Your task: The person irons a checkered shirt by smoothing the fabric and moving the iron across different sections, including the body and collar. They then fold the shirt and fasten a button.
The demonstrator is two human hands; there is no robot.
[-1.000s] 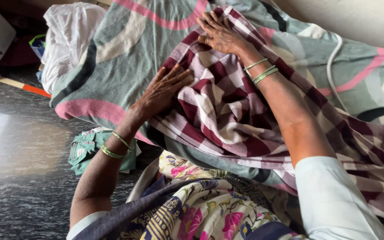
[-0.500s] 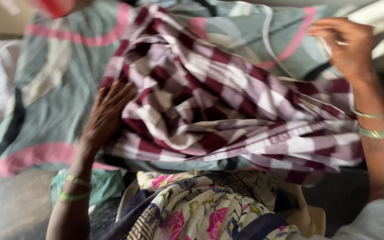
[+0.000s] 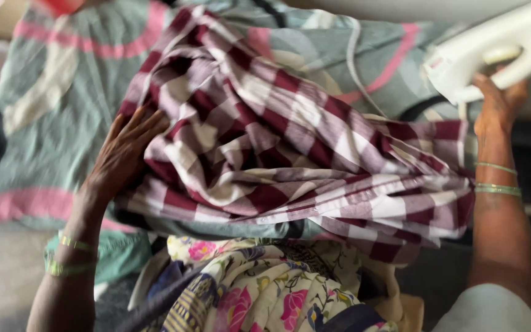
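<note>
Checked cloth on blanket, one hand flat on it, other hand on iron.

Maroon-and-white checked cloth [image 3: 278, 141] lies rumpled across a grey-green blanket [image 3: 50, 92] with pink stripes. Left hand [image 3: 124, 154] rests on the cloth's left edge, fingers spread and flat. Right hand [image 3: 499, 101], raised at the far right, is wrapped around the handle of a white iron [image 3: 493, 46]. Floral fabric [image 3: 259, 289] sits near the bottom edge.

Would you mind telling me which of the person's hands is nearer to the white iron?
The right. The right hand grips the white iron from underneath at the upper right, while the left hand lies flat on the checked cloth, far across to the left.
</note>
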